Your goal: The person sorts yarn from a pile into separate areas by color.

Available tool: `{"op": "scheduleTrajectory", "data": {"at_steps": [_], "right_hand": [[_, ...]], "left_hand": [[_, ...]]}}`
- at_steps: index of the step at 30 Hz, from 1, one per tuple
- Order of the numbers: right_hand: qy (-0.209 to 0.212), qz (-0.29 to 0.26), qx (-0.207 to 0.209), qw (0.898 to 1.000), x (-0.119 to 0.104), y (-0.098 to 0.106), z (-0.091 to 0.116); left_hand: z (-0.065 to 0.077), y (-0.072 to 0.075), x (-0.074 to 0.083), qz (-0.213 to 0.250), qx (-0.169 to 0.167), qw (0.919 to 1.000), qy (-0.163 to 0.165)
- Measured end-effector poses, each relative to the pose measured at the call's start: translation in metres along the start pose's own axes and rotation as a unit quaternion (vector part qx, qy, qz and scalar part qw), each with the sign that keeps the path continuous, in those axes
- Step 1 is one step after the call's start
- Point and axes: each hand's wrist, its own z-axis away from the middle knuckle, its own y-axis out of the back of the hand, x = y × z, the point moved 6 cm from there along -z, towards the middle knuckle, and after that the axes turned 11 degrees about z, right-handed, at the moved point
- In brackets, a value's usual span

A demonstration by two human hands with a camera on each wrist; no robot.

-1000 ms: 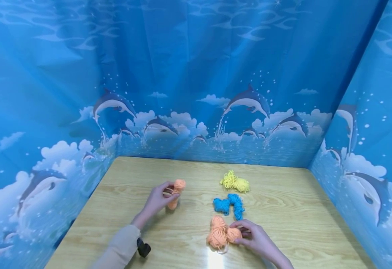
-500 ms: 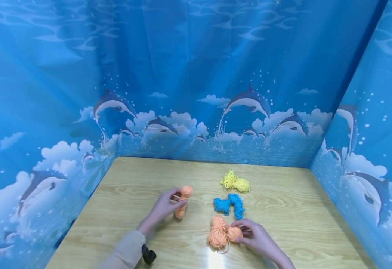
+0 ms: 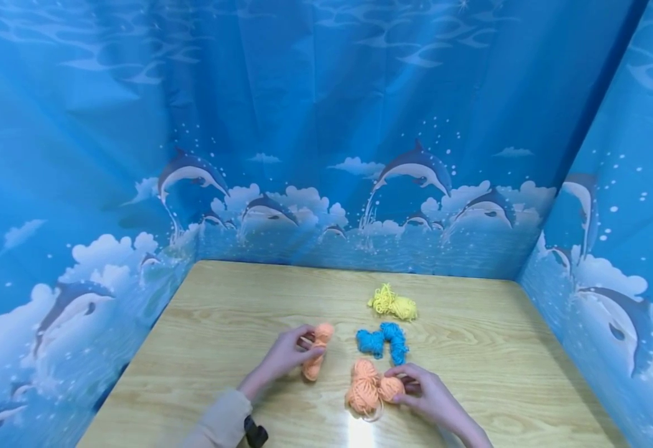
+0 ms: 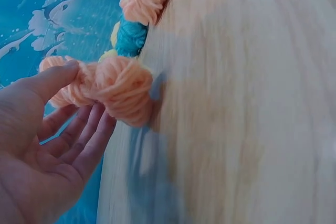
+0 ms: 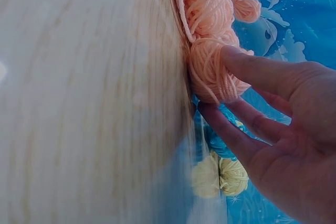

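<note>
My left hand (image 3: pixel 289 353) pinches a peach yarn bundle (image 3: pixel 319 352), narrow in the middle and round at both ends, between thumb and fingers. In the left wrist view this held bundle (image 4: pixel 123 90) appears just off the tabletop. On the right, my right hand (image 3: pixel 424 393) grips a small peach yarn ball (image 3: pixel 391 389) with thumb and fingertips. That ball lies against a larger peach yarn bundle (image 3: pixel 363 387) on the table. Behind them sit blue yarn bundles (image 3: pixel 385 341), and farther back yellow yarn (image 3: pixel 393 303), part loose and part wound.
The wooden table (image 3: pixel 220 311) carries all the yarn. Blue dolphin-print curtains (image 3: pixel 326 155) rise along its back and both sides. A black object (image 3: pixel 256 432) sits at the left sleeve cuff (image 3: pixel 226 415).
My left hand has moved right and nearer the front, carrying its peach yarn bundle closer to the other peach yarn. The right hand stays almost still on its ball.
</note>
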Motion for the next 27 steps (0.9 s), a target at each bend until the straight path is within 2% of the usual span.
{"op": "scheduleTrajectory", "data": {"at_steps": [8, 15, 22, 27], "right_hand": [[0.005, -0.005, -0.001, 1.0, 0.001, -0.001, 0.0], [0.004, -0.001, 0.001, 1.0, 0.0, 0.0, 0.0], [0.009, -0.003, 0.002, 1.0, 0.0, 0.0, 0.0], [0.013, -0.001, 0.001, 1.0, 0.0, 0.0, 0.001]], "left_hand": [[0.005, -0.017, -0.001, 0.025, -0.019, 0.9994, 0.011], [0.006, -0.028, -0.005, 0.032, -0.027, 0.9981, 0.045], [0.007, -0.035, -0.005, 0.029, -0.022, 0.9989, 0.029], [0.008, -0.042, -0.005, 0.027, -0.006, 0.9992, 0.027]]}}
